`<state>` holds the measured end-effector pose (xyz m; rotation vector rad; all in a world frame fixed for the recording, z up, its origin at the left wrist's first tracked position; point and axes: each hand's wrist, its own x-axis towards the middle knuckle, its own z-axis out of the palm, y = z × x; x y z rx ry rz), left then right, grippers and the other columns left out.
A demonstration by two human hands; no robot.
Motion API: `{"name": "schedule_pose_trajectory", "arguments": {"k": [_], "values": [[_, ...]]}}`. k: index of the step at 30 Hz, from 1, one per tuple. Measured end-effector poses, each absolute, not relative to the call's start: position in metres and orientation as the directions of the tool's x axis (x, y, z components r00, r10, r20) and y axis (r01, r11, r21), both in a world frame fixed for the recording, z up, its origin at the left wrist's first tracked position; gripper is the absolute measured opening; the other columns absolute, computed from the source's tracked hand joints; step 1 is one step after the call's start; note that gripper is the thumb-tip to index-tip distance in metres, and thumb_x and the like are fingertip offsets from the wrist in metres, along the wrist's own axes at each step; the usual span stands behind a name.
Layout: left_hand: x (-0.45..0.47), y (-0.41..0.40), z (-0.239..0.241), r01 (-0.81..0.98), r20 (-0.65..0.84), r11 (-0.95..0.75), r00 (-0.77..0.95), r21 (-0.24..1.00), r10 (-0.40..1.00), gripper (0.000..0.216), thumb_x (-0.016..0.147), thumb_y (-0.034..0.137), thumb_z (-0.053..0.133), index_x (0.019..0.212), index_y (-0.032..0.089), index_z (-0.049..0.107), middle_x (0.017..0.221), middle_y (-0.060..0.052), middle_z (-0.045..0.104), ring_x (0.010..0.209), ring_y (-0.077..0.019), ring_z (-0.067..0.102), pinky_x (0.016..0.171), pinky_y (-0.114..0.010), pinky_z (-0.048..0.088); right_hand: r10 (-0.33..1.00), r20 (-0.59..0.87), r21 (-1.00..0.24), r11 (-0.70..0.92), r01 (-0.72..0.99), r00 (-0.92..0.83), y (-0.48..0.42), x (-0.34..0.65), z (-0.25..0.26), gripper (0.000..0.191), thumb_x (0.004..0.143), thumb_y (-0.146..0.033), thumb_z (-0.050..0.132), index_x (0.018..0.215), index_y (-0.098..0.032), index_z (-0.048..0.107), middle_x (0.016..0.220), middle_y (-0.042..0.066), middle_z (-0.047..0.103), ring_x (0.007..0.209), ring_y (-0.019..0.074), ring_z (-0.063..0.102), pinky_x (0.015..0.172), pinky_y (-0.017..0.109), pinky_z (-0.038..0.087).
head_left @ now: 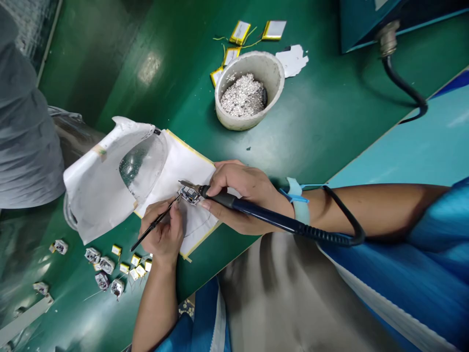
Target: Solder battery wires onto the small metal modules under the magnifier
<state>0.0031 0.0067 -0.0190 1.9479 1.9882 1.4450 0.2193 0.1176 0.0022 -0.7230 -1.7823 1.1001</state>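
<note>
Inspection of the bench: you held the small circuit board (189, 195) between your two hands, above a white sheet with a yellow border (183, 166). Your left hand (163, 230) was closed on one pair of slim black tweezers (156, 224), whose tips reached the board's left edge. Your right hand (245, 195) was closed around one soldering iron (234, 201) with a dark blue handle, and its tip sat at the board's upper edge. The iron pointed up and to the left in the head view, its long axis running diagonally across the board. The board's own long axis ran roughly the same way, though the tweezers and iron tip partly obscured it.

You wore one pale blue wrist strap (300, 205) on your right wrist. The iron's black coiled cord (330, 238) ran beside that forearm.

Count on the green bench (176, 98): four yellow-taped pouch batteries (240, 33) lay near one white pot of silvery solder scraps (249, 90). About six wired modules (106, 265) and about six small yellow pieces (135, 260) lay beyond your left hand. A clear curved shield (142, 164) stood beside the sheet.
</note>
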Motion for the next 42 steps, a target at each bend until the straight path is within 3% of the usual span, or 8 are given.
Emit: {"name": "schedule_pose_trajectory", "arguments": {"k": [6,22,28,36,42], "values": [[0.0010,0.0036,-0.0177,0.803,0.504,-0.127,-0.234,0.582,0.831,0.028,0.096,0.014,0.085,0.115,0.020,0.065,0.102,-0.005,0.083,0.092,-0.0226,0.087,0.081,-0.037,0.071,0.812,0.385,-0.896,0.443,0.034,-0.438,0.1168,0.2175,0.0002,0.018,0.097,-0.024,0.075,0.089,-0.025,0.059,0.077,-0.003,0.071,0.069,0.0159,0.067,0.084,0.036,0.057],[0.0034,0.0076,-0.0203,0.807,0.559,-0.174,-0.217,0.564,0.800,0.028,0.093,0.009,0.086,0.115,0.020,0.072,0.100,-0.003,0.083,0.088,-0.0183,0.085,0.079,-0.031,0.069,0.787,0.374,-0.893,0.448,0.037,-0.491,0.1154,0.2184,0.0000,0.019,0.093,-0.022,0.075,0.088,-0.027,0.057,0.072,-0.005,0.068,0.071,0.0170,0.068,0.095,0.038,0.055],[0.0017,0.0040,-0.0187,0.831,0.505,-0.094,-0.238,0.548,0.830,0.020,0.096,0.019,0.086,0.110,0.020,0.072,0.098,-0.005,0.082,0.088,-0.0198,0.085,0.079,-0.033,0.071,0.779,0.381,-0.883,0.466,0.052,-0.498,0.1151,0.2177,-0.0009,0.019,0.092,-0.023,0.075,0.088,-0.027,0.057,0.073,-0.005,0.068,0.072,0.0173,0.069,0.097,0.039,0.054],[0.0032,0.0041,-0.0223,0.816,0.514,-0.075,-0.287,0.574,0.809,0.020,0.098,0.024,0.086,0.108,0.020,0.070,0.098,-0.004,0.081,0.087,-0.0199,0.085,0.078,-0.034,0.071,0.817,0.382,-0.901,0.434,0.022,-0.432,0.1161,0.2169,0.0004,0.020,0.096,-0.022,0.075,0.087,-0.027,0.058,0.073,-0.003,0.068,0.067,0.0167,0.067,0.082,0.037,0.056],[0.0043,0.0045,-0.0205,0.786,0.588,-0.148,-0.307,0.600,0.748,0.024,0.097,0.018,0.084,0.112,0.020,0.066,0.094,0.000,0.075,0.086,-0.0206,0.085,0.079,-0.037,0.071,0.814,0.407,-0.897,0.443,-0.011,-0.414,0.1172,0.2171,0.0007,0.021,0.095,-0.020,0.077,0.088,-0.026,0.058,0.075,-0.003,0.068,0.069,0.0174,0.067,0.083,0.038,0.058]]}}
